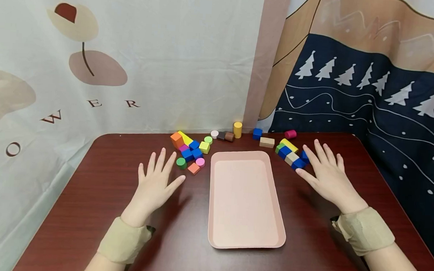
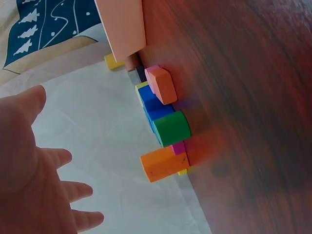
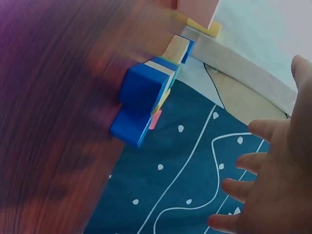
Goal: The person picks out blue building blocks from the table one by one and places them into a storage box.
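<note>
Just beyond the L hand (image 1: 153,185), on the table (image 1: 88,202), a cluster of mixed blocks (image 1: 187,155) is seen, incl. an orange block (image 1: 177,140) & a green cylinder (image 1: 181,163). That hand is held open, fingers spread, nothing gripped. Nr the R hand (image 1: 329,178), likewise spread w/ nothing gripped, a row of blocks (image 1: 285,151) (blue, tan, green) is set, w/ a yellow cylinder (image 1: 289,145) alongside. Btwn both groups, a pink tray (image 1: 248,202) is placed. Toward the back edge, an upright golden cylinder (image 1: 237,129), a blue cube (image 1: 257,134) & a tan block (image 1: 267,142) are lined up approx. Behind, patterned cloth (image 1: 170,47) is hung.
</note>
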`<state>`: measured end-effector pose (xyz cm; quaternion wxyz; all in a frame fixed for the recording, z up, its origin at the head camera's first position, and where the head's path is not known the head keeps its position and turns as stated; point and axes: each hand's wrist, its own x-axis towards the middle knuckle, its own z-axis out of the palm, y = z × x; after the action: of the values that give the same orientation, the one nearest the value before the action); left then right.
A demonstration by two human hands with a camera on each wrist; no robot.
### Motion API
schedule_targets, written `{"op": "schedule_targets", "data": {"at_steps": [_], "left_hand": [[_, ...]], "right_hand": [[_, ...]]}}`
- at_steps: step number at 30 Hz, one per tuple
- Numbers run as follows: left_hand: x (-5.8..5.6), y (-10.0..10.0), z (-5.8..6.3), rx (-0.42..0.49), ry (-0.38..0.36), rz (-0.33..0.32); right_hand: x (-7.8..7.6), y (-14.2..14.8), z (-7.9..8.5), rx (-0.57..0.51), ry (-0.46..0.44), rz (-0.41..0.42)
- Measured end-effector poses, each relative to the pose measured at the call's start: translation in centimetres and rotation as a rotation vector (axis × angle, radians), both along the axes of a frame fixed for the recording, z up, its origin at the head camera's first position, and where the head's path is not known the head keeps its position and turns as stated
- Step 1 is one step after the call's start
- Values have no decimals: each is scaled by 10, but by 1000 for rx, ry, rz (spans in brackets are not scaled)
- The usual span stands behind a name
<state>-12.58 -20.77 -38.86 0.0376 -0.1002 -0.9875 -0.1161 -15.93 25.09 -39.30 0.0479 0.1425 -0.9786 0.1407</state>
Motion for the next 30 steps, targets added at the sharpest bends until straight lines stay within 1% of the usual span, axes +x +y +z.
{"op": "schedule_targets", "data": {"at_steps": [5, 8, 10, 13, 15, 17, 22, 26, 28, 30], "left_hand": [[3, 6, 0, 40, -16, -14], [5, 10, 0, 78, -12, -34], [7, 14, 0, 102, -28, -40], [9, 19, 0, 156, -79, -36], [11, 23, 0, 185, -129, -19], [13, 28, -2, 212, -162, -15], [17, 39, -7, 289, -222, -37], [19, 47, -12, 384, -273, -59], [19, 50, -14, 434, -308, -73], [20, 53, -17, 495, -362, -88]], "right_hand": [[-2, 3, 4, -5, 3, -4], [-3, 5, 7, -15, 1, -13], [-4, 7, 10, -22, 6, -17], [-6, 8, 12, -32, 18, -21], [-8, 10, 13, -33, 28, -22], [-11, 12, 13, -35, 30, -26], [-19, 16, 14, -33, 13, -41], [-26, 19, 15, -30, 7, -50], [-30, 21, 13, -29, 10, -53], [-33, 22, 11, -27, 8, -56]]}}
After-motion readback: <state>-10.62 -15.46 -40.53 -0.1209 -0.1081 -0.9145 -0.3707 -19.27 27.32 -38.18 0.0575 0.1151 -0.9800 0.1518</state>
